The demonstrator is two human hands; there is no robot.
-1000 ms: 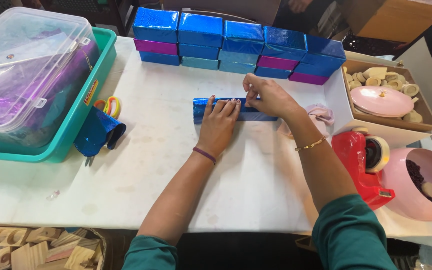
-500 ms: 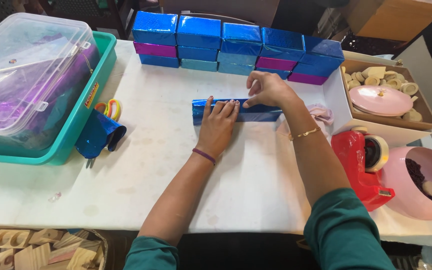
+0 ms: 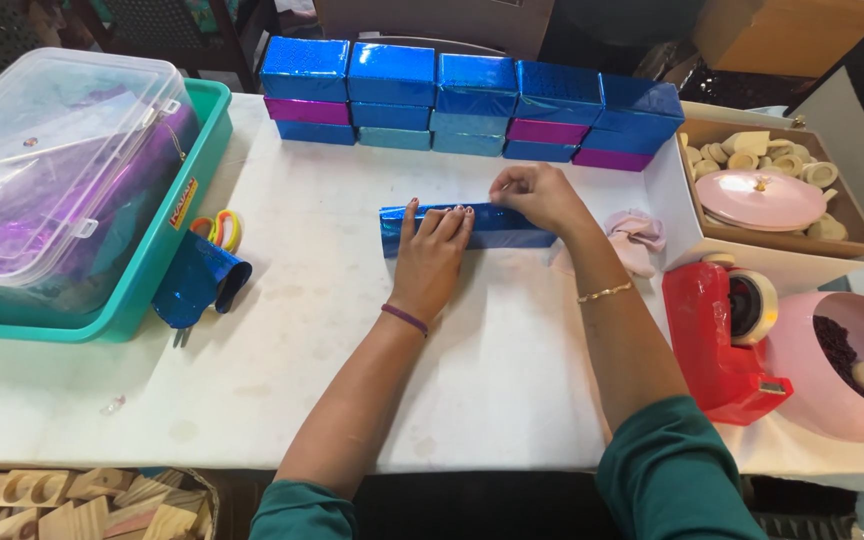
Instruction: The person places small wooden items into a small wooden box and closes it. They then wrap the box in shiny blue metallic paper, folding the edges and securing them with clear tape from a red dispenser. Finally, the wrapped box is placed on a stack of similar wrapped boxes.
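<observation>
A long box wrapped in shiny blue paper (image 3: 497, 228) lies mid-table. My left hand (image 3: 430, 255) presses flat on its near side, fingers spread along the top edge. My right hand (image 3: 537, 195) rests on the box's upper right part, fingers pinched at the paper's top edge. Behind the box stands a row of wrapped boxes (image 3: 472, 100), blue, teal and purple, stacked two high.
A teal tray (image 3: 167, 250) with a clear lidded tub sits at left; a blue paper roll (image 3: 197, 280) and scissors lie beside it. At right are a red tape dispenser (image 3: 722, 335), a pink bowl (image 3: 837, 410), a crumpled pink cloth (image 3: 637, 238) and a cardboard box with a pink plate (image 3: 762, 198).
My right hand has shifted slightly along the top of the box, its fingers now pinching the paper's edge. My left hand stays pressed on the box.
</observation>
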